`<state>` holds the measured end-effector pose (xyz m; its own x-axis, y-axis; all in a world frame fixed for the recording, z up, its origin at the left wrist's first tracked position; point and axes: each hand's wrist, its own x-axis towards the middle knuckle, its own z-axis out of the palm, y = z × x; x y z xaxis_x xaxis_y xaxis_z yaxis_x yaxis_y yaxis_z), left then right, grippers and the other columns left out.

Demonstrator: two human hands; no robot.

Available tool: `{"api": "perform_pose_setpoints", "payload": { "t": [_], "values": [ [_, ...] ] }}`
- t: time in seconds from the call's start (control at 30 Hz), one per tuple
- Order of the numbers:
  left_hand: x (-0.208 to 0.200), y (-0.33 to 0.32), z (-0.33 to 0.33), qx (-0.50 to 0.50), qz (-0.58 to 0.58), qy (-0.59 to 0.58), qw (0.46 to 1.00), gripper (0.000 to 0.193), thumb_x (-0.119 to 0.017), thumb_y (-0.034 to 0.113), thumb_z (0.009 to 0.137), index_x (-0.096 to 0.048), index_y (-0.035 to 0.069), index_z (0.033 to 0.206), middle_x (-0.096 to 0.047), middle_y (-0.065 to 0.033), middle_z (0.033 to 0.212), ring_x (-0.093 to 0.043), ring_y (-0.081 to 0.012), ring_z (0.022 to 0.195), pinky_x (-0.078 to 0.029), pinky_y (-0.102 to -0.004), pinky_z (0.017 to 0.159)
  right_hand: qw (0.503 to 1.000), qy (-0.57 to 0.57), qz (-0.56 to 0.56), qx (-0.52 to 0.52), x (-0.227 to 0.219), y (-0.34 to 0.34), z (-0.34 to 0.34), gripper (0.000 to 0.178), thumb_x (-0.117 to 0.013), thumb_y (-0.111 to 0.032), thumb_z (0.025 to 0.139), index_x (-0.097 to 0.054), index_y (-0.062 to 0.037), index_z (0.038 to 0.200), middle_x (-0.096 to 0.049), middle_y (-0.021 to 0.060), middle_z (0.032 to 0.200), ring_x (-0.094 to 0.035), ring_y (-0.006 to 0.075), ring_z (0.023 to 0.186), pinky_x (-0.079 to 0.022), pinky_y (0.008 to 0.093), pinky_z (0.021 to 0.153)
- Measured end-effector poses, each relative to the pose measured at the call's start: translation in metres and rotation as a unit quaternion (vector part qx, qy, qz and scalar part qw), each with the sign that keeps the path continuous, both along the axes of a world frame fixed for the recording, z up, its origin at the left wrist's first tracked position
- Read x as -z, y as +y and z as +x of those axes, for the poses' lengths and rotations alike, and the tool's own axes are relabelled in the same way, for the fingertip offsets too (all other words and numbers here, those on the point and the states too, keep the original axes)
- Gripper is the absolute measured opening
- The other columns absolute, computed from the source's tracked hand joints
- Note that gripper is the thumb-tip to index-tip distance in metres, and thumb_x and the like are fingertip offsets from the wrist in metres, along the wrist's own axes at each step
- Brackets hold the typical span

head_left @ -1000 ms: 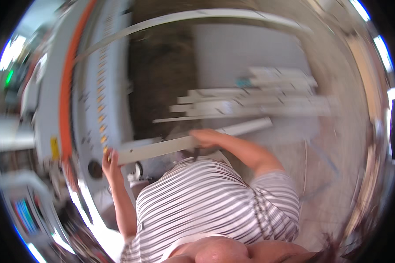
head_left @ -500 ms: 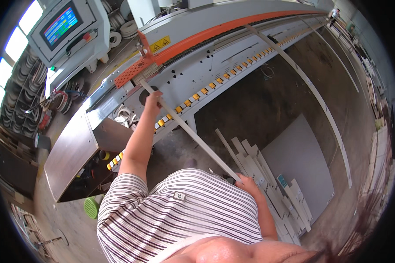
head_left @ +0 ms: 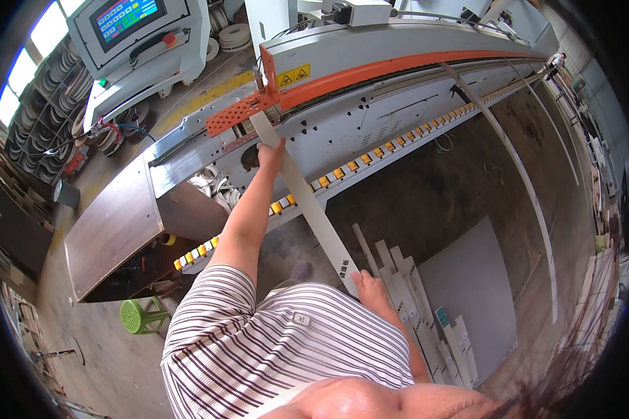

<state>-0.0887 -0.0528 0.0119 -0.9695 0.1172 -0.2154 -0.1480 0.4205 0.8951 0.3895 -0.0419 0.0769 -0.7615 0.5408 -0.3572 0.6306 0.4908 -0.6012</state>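
A long, narrow, pale board (head_left: 305, 195) slants between my two hands, its broad face turned up and dark print near the close end. My left hand (head_left: 271, 155) is closed around it towards the far end, arm stretched forward. Close to my body, my right hand (head_left: 372, 288) grips the near end. The board's far tip reaches the perforated orange guard (head_left: 234, 117) of a long grey machine (head_left: 311, 124); whether it touches the guard I cannot tell. Below the board's middle runs the machine's row of yellow-and-white rollers (head_left: 339, 172).
Left stand a control panel (head_left: 127, 22), a brown cabinet (head_left: 112, 223) and a green stool (head_left: 138, 316). To the right, pale boards (head_left: 421, 307) lie stacked beside a large grey panel (head_left: 479, 276). Long strips (head_left: 521, 160) extend from the machine; a person (head_left: 556, 63) is far off.
The board has rolled from its narrow edge to show its broad printed face. Both hands keep their grip. The view has shifted, so the machine sits further right.
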Motion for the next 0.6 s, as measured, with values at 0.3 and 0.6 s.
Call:
{"api": "perform_pose_setpoints", "payload": {
  "t": [0.3, 0.6],
  "values": [
    [-0.008, 0.000, -0.022, 0.029, -0.069, 0.039, 0.996, 0.084, -0.070, 0.048, 0.080, -0.040, -0.013, 0.129, -0.062, -0.0303, 0.117, -0.063, -0.0415, 0.108, -0.050, -0.0440, 0.093, 1.000, -0.016, 0.005, 0.000, -0.011, 0.002, -0.026, 0.054, -0.035, -0.048, 0.103, -0.055, 0.0007, 0.093, -0.064, 0.0315, 0.084, -0.060, 0.0521, 0.084, -0.046, 0.0590, 0.074],
    [-0.021, 0.003, -0.021, 0.016, -0.076, 0.015, 0.997, 0.074, -0.070, 0.046, 0.079, -0.043, -0.007, 0.124, -0.063, -0.0283, 0.115, -0.064, -0.0426, 0.106, -0.050, -0.0451, 0.094, 0.999, -0.045, -0.012, -0.011, -0.015, 0.011, -0.029, 0.052, -0.036, -0.048, 0.103, -0.056, -0.0004, 0.094, -0.065, 0.0311, 0.087, -0.061, 0.0523, 0.085, -0.047, 0.0589, 0.075]
  ]
}}
